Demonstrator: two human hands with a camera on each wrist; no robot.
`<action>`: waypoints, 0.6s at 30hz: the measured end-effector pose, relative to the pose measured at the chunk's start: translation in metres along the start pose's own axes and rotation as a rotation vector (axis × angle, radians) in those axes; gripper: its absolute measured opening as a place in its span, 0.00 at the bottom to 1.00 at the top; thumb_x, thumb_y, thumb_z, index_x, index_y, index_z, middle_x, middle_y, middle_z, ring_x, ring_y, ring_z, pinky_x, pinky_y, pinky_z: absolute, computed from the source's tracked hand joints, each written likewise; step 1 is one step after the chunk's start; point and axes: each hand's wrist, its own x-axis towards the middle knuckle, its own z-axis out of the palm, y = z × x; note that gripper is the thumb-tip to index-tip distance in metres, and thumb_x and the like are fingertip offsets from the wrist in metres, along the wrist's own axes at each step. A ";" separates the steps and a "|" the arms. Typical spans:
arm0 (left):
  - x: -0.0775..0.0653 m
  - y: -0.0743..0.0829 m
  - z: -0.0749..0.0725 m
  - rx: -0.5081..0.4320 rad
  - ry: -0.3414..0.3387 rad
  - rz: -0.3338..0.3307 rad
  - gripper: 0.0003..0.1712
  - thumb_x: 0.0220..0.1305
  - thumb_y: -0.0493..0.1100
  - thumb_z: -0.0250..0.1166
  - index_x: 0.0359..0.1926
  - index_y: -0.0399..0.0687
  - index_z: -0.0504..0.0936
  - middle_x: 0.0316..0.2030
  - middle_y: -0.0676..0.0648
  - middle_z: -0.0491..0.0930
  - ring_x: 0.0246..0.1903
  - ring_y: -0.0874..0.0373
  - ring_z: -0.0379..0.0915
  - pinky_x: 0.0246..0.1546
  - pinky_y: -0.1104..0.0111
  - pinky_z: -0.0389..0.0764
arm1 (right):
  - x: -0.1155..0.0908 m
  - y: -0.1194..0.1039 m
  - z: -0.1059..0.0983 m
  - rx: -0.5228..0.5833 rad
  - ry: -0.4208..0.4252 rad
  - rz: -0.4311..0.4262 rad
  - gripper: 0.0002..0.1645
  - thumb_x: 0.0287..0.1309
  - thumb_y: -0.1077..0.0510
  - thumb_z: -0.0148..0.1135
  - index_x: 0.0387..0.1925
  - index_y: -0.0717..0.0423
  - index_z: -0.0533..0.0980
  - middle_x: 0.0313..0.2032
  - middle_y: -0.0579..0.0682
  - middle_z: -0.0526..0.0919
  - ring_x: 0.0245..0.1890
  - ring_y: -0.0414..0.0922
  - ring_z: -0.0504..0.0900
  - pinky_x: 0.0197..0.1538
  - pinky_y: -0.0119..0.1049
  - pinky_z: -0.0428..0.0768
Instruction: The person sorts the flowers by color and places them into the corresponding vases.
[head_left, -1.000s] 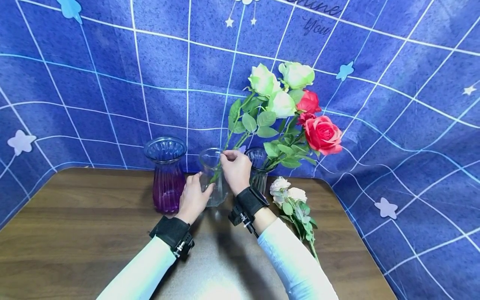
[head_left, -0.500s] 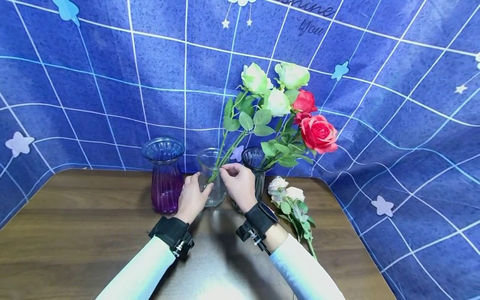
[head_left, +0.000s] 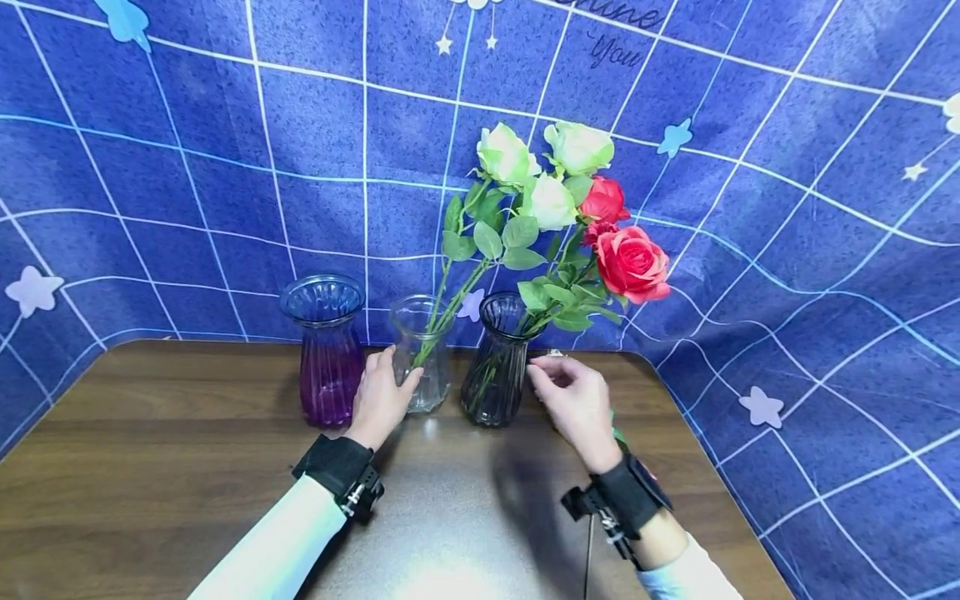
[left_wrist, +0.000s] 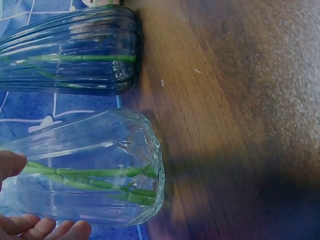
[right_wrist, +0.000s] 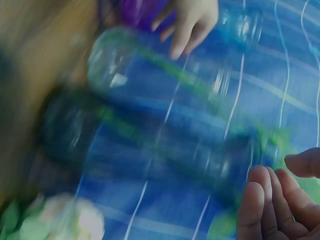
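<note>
My left hand (head_left: 382, 402) holds the side of a clear glass vase (head_left: 431, 387), thumb on one side and fingers on the other in the left wrist view. Green stems (left_wrist: 100, 172) stand inside it, their ends down at the base. They carry white-green roses (head_left: 551, 202) that lean right, over the neighbouring vase. My right hand (head_left: 577, 404) is right of the dark glass vase (head_left: 492, 379), holding nothing; its thumb (right_wrist: 305, 162) is apart from the fingers in the right wrist view. Red roses (head_left: 633, 265) rise from the dark vase.
A purple-and-blue glass vase (head_left: 330, 379) stands left of my left hand. Pale roses (right_wrist: 75, 220) lie on the wooden table (head_left: 187, 467), mostly hidden behind my right hand in the head view. A blue cloth with white grid lines (head_left: 225, 167) hangs close behind the vases.
My right hand has let go of the white-green rose stems and moved right, past the dark vase. The stems now lean in the clear vase. My left hand stays at that vase.
</note>
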 end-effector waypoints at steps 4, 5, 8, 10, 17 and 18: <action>-0.001 0.001 -0.002 -0.006 -0.016 0.000 0.38 0.62 0.54 0.60 0.66 0.38 0.62 0.60 0.34 0.65 0.58 0.37 0.65 0.54 0.47 0.71 | -0.006 0.027 -0.033 -0.124 0.042 0.077 0.08 0.52 0.56 0.65 0.32 0.55 0.84 0.27 0.51 0.86 0.21 0.30 0.75 0.27 0.23 0.73; -0.002 0.001 -0.003 -0.007 -0.022 0.001 0.38 0.62 0.54 0.60 0.66 0.38 0.62 0.60 0.34 0.65 0.58 0.37 0.65 0.54 0.47 0.70 | -0.008 0.034 -0.040 -0.150 0.046 0.094 0.08 0.53 0.55 0.65 0.32 0.55 0.84 0.26 0.51 0.86 0.21 0.29 0.75 0.28 0.22 0.72; -0.005 0.001 -0.009 -0.020 -0.036 0.006 0.39 0.63 0.55 0.59 0.67 0.38 0.61 0.61 0.34 0.64 0.60 0.38 0.63 0.55 0.46 0.69 | -0.017 0.054 -0.057 -0.199 0.021 0.153 0.09 0.54 0.55 0.65 0.32 0.56 0.84 0.25 0.51 0.85 0.20 0.29 0.75 0.28 0.22 0.71; -0.008 0.002 -0.014 -0.035 -0.037 0.012 0.39 0.63 0.56 0.59 0.67 0.39 0.60 0.63 0.35 0.63 0.61 0.39 0.62 0.56 0.46 0.69 | -0.024 0.065 -0.067 -0.218 -0.019 0.191 0.11 0.55 0.54 0.64 0.34 0.57 0.84 0.25 0.52 0.85 0.20 0.28 0.75 0.27 0.23 0.72; -0.024 0.000 -0.037 -0.066 0.016 0.067 0.39 0.63 0.54 0.60 0.67 0.38 0.61 0.61 0.35 0.65 0.57 0.41 0.67 0.55 0.49 0.70 | -0.048 0.098 -0.088 -0.301 -0.200 0.338 0.12 0.56 0.55 0.62 0.35 0.62 0.83 0.26 0.52 0.85 0.20 0.34 0.79 0.28 0.25 0.74; -0.026 -0.001 -0.040 -0.070 0.030 0.077 0.38 0.63 0.54 0.60 0.66 0.37 0.61 0.60 0.34 0.65 0.56 0.41 0.67 0.54 0.49 0.70 | -0.051 0.101 -0.089 -0.313 -0.223 0.354 0.12 0.55 0.56 0.62 0.34 0.62 0.83 0.26 0.52 0.85 0.20 0.35 0.79 0.28 0.26 0.73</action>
